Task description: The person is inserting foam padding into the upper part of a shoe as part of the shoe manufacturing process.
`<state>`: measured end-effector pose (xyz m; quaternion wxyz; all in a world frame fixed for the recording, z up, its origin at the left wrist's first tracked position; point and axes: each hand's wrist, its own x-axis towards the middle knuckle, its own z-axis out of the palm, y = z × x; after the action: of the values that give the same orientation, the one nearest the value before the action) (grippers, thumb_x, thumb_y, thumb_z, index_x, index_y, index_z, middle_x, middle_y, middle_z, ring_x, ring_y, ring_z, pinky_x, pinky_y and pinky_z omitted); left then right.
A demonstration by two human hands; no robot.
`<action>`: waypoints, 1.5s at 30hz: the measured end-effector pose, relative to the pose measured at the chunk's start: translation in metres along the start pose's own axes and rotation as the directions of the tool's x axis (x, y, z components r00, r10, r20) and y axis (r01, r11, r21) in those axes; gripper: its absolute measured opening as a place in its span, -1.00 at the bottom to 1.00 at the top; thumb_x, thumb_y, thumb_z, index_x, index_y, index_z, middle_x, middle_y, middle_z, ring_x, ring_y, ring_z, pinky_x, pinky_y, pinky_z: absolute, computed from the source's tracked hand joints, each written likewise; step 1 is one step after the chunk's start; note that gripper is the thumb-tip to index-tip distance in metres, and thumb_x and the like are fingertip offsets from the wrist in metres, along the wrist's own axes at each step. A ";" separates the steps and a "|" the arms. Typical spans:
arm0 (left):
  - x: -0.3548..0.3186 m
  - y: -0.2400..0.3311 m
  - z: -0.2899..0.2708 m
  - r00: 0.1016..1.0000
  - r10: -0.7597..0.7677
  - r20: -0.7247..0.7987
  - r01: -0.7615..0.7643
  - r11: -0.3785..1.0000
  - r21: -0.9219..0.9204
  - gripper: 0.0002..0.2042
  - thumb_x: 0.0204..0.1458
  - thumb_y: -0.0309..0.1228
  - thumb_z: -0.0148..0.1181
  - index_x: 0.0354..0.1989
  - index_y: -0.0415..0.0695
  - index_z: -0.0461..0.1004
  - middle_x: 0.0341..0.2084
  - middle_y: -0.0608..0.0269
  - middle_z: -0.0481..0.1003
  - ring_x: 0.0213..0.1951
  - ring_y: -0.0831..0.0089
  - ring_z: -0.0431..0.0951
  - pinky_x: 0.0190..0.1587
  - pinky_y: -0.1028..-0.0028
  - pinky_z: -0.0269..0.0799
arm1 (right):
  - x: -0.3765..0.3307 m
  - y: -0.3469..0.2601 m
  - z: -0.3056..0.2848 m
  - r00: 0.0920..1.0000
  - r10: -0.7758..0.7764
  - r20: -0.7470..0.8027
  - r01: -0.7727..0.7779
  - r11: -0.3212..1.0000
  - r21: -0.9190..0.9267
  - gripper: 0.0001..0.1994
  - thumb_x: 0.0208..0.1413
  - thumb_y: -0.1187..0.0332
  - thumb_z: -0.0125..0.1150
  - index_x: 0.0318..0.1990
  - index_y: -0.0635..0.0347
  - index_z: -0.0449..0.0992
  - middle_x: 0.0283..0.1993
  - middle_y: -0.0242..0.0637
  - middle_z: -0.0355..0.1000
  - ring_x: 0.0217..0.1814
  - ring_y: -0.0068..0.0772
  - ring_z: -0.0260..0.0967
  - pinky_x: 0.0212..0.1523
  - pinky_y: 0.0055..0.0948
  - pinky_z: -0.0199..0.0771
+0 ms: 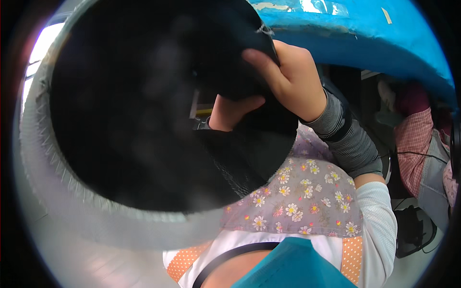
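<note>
Before the hand, black fabric blocks view.

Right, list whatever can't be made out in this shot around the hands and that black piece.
Head view only:
- Left hand: mostly hidden behind the round black fabric piece; only a part shows.
- Right hand: fingertips tucked under the fabric's edge.
- Fabric's surface: close to the lens and blurred, so no detail.
- Blue curved surface: cut off by the top rim.
- Person in a pink checked garment: cut off at right.
</note>
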<state>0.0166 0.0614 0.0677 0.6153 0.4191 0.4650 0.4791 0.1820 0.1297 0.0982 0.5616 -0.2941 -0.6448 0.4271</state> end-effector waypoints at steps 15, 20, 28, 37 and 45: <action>-0.002 -0.020 -0.021 0.943 0.327 -0.063 -0.310 0.931 0.193 -0.48 -0.13 -0.62 0.29 0.09 -0.23 0.33 -0.03 0.24 0.41 0.02 0.36 0.40 0.09 0.38 0.30 | -0.012 0.013 0.013 0.996 -0.028 0.089 0.033 0.998 -0.061 -0.76 -0.07 0.27 0.34 -0.39 0.26 0.49 -0.46 -0.05 0.42 -0.42 -0.01 0.39 -0.43 -0.39 0.37; -0.007 -0.020 -0.003 0.937 0.321 -0.138 -0.325 0.946 -0.003 -0.54 -0.09 -0.56 0.28 0.06 -0.24 0.37 -0.06 0.21 0.44 -0.02 0.33 0.43 0.10 0.38 0.28 | -0.007 0.016 0.015 0.967 0.238 0.091 -0.248 0.960 0.129 -0.60 0.06 0.14 0.25 -0.56 0.36 0.46 -0.68 -0.07 0.30 -0.67 -0.22 0.28 -0.57 -0.42 0.27; -0.010 -0.020 -0.009 0.918 0.340 -0.203 -0.314 0.938 0.150 -0.59 -0.06 -0.54 0.25 0.03 -0.26 0.40 -0.07 0.22 0.45 -0.03 0.34 0.43 0.09 0.39 0.28 | -0.014 0.028 0.017 0.976 0.129 0.174 -0.169 0.955 0.243 -0.73 -0.01 0.25 0.29 -0.41 0.32 0.46 -0.47 -0.04 0.38 -0.47 -0.19 0.34 -0.41 -0.35 0.33; 0.001 -0.069 -0.062 0.845 0.264 -0.465 0.084 0.793 0.603 -0.62 0.13 -0.17 0.11 -0.06 -0.25 0.49 -0.13 -0.04 0.50 -0.03 0.24 0.45 0.08 0.45 0.28 | -0.023 0.025 0.012 0.971 0.213 0.108 -0.224 0.968 0.111 -0.83 0.05 0.36 0.24 -0.36 0.31 0.48 -0.47 -0.01 0.37 -0.51 -0.14 0.29 -0.45 -0.32 0.32; 0.024 -0.068 -0.064 0.658 0.352 -0.665 -0.263 0.936 0.235 -0.52 0.20 -0.10 -0.04 0.01 -0.35 0.40 -0.07 -0.09 0.45 0.00 0.13 0.41 0.07 0.29 0.27 | -0.017 0.032 0.013 0.834 0.339 0.436 -0.443 0.881 0.163 -0.69 -0.08 0.33 0.38 -0.22 0.36 0.53 -0.32 -0.14 0.53 -0.27 -0.52 0.43 -0.17 -0.46 0.42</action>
<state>-0.0298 0.0768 -0.0155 0.2780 0.3151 0.6119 0.6701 0.1697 0.1271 0.0623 0.3530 -0.2532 -0.6089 0.6637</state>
